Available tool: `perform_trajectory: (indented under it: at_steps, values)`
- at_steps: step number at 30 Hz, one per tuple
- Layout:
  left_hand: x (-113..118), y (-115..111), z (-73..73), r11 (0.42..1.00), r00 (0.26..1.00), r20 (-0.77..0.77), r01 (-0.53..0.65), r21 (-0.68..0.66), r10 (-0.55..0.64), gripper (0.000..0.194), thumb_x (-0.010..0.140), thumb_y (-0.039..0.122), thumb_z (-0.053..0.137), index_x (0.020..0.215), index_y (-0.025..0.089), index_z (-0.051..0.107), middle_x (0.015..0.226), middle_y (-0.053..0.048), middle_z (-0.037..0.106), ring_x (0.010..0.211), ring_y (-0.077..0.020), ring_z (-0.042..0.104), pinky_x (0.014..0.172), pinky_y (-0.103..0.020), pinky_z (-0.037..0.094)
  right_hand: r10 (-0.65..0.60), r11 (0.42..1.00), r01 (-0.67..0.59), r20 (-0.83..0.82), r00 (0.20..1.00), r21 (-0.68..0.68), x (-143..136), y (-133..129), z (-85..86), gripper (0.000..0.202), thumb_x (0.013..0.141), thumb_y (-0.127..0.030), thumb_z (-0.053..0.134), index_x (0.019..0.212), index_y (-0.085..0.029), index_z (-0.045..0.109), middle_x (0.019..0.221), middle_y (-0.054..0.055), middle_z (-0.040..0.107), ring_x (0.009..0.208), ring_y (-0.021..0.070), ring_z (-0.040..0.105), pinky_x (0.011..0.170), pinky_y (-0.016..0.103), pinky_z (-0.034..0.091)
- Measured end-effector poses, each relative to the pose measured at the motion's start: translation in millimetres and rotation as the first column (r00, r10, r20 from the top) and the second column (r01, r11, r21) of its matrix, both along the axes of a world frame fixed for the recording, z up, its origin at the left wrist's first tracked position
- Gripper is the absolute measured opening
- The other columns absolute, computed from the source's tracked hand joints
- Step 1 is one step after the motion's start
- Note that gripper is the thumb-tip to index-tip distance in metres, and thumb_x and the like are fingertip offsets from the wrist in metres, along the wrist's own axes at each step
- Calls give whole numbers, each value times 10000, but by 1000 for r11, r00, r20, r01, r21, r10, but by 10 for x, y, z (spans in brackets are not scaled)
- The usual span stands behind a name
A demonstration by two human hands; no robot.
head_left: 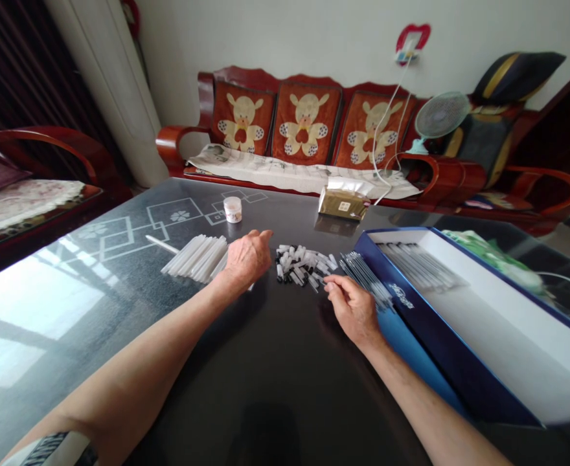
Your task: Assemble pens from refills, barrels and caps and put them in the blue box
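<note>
My left hand (pixel 249 257) is over the right end of a row of translucent white pen barrels (pixel 195 257); its fingers are bent and whatever they hold is hidden. Between my hands lies a pile of small clear, white and black pen parts (pixel 302 262). At the right edge of that pile, my right hand (pixel 353 307) has thumb and index finger pinched close to the small parts; what is between them is too small to name. Just beyond it, thin dark pen refills (pixel 365 278) lie side by side against the blue box.
An open blue box (pixel 489 323) with a white inside holds a row of pens (pixel 421 265). Farther back stand a small white round container (pixel 232 210) and a tissue box (pixel 343 202). A green plastic bag (pixel 499 262) lies behind the blue box.
</note>
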State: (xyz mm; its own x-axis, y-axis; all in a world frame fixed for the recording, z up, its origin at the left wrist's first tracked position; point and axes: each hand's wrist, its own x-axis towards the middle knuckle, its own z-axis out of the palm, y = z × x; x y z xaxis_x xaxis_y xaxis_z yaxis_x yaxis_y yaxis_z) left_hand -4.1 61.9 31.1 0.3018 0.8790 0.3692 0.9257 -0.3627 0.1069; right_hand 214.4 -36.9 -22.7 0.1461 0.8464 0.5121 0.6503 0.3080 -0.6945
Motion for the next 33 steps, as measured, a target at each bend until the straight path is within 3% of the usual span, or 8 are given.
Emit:
perform_trajectory:
  at_steps: [4, 9, 15, 20, 24, 28, 33]
  values:
    - [-18, -3, 37, 990, 994, -108, -37, -138, 22, 287, 885, 257, 421, 1046, 201, 652, 879, -105, 687, 821, -254, 679, 690, -330, 517, -64, 993, 43, -201, 977, -107, 52, 47, -25, 258, 860, -369, 530, 953, -182, 680, 790, 56, 709, 638, 166, 643, 563, 277, 515]
    - [107, -88, -45, 969, 986, -158, 16, -246, -56, 345, 885, 402, 452, 1116, 217, 628, 900, -117, 706, 876, -290, 686, 731, -368, 526, -179, 976, 106, -415, 892, -192, 78, 94, -18, 329, 810, -409, 554, 987, -153, 661, 829, 70, 701, 631, 147, 625, 508, 246, 500]
    - [198, -198, -35, 952, 976, -182, 62, -299, -121, 381, 844, 184, 439, 1196, 216, 579, 900, -109, 714, 847, -269, 698, 706, -336, 529, -206, 970, 117, -462, 863, -212, 76, 121, -20, 352, 780, -407, 562, 1006, -151, 650, 872, 73, 695, 659, 139, 615, 515, 237, 496]
    - [181, -141, -57, 947, 985, -126, 76, -311, -120, 330, 813, 174, 471, 1093, 180, 646, 876, -118, 715, 842, -259, 698, 742, -328, 535, -204, 967, 107, -453, 868, -231, 67, 116, -10, 342, 768, -401, 555, 978, -151, 656, 868, 77, 696, 658, 143, 614, 513, 241, 489]
    - [85, -50, -47, 906, 961, -79, 219, -362, -264, 327, 767, 149, 496, 1016, 231, 691, 851, -54, 718, 861, -215, 688, 786, -273, 522, -202, 968, 106, -453, 868, -229, 62, 118, -13, 344, 761, -395, 552, 977, -150, 659, 863, 72, 696, 658, 138, 612, 511, 230, 478]
    - [8, -45, 24, 812, 839, -127, 457, -364, -529, 356, 746, 122, 533, 1045, 233, 689, 934, -48, 698, 889, -196, 667, 810, -254, 504, -202, 966, 104, -443, 874, -236, 59, 116, -3, 345, 755, -391, 548, 972, -149, 660, 856, 72, 697, 653, 138, 610, 513, 230, 474]
    - [66, -113, -25, 746, 758, -109, 588, -313, -643, 267, 838, 209, 558, 1072, 253, 680, 942, -37, 652, 814, -161, 640, 741, -229, 486, -207, 963, 108, -427, 880, -245, 48, 110, 18, 342, 749, -387, 548, 962, -147, 664, 846, 71, 699, 648, 139, 609, 519, 235, 473]
